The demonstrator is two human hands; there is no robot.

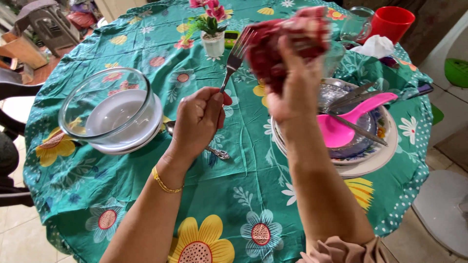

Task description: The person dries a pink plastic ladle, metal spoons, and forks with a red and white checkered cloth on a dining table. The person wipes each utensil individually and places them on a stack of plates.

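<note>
The left hand [197,119] has its grip clamped on a fork [236,56], tines up, pointing toward one o'clock. The right hand [292,92], just beside it at three o'clock, has its grip clamped on a dark red cloth [287,41] held above the surface [243,195], touching the fork's tines. A spoon [214,151] lies under the left hand. At nine o'clock sits a glass bowl [109,104] on a white plate [146,136]. At three o'clock, stacked plates [370,163] carry a pink ladle [348,122].
</note>
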